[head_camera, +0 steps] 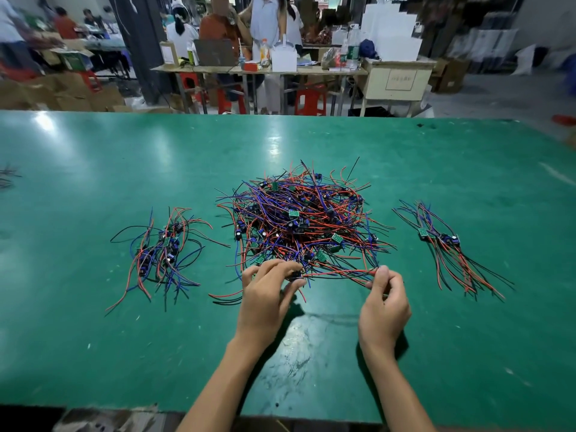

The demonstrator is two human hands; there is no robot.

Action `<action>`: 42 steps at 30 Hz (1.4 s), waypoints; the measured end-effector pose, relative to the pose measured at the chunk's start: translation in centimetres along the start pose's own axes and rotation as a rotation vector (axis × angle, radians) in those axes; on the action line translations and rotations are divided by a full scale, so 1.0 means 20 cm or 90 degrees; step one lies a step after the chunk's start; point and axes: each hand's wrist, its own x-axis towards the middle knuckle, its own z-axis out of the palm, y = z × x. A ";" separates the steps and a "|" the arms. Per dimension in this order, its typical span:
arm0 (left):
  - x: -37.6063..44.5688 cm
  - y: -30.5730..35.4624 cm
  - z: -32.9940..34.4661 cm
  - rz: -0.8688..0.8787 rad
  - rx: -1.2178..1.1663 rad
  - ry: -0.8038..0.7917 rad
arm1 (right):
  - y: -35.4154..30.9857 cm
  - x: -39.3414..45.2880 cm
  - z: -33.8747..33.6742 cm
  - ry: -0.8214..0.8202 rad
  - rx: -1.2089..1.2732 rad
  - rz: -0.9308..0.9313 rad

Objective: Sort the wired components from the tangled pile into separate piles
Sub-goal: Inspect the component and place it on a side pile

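Nearest me, my left hand (270, 289) pinches the small dark body of one wired component (330, 273) at the near edge of the tangled pile (300, 218), fingers curled round it. My right hand (386, 299) pinches the far ends of the same part's red and black leads between thumb and fingertips. The leads run almost level from left to right between my two hands, drawn fairly straight, so the component's long axis lies across me, just clear of the heap's near fringe. The small right pile (448, 247) lies beyond my right hand and nearer to it; the left pile (162, 249) lies well apart past my left. I judge either could take this piece. All rests on the green table (93, 169).
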 end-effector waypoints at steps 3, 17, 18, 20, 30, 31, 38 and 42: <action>-0.02 0.00 0.00 0.011 -0.050 0.048 | 0.01 0.01 0.00 -0.001 -0.002 0.010; -0.08 0.01 0.00 0.062 -0.224 0.186 | 0.03 0.01 0.01 0.008 0.075 0.039; -0.08 0.01 0.01 0.075 -0.234 0.197 | 0.04 0.01 0.01 0.009 0.081 0.044; -0.08 0.03 0.00 0.092 -0.245 0.212 | 0.04 0.01 0.01 0.012 0.073 0.048; 0.15 0.16 -0.09 0.111 -0.169 0.247 | 0.02 -0.01 0.02 -0.127 -0.192 -0.135; 0.16 0.15 -0.08 0.133 -0.127 0.238 | 0.01 -0.02 0.01 -0.143 -0.153 -0.160; -0.05 0.14 0.05 0.187 -0.058 0.068 | -0.02 -0.05 0.02 -0.426 0.191 0.042; -0.03 0.16 0.04 0.021 -0.159 -0.060 | 0.01 -0.04 0.01 -0.410 0.238 0.064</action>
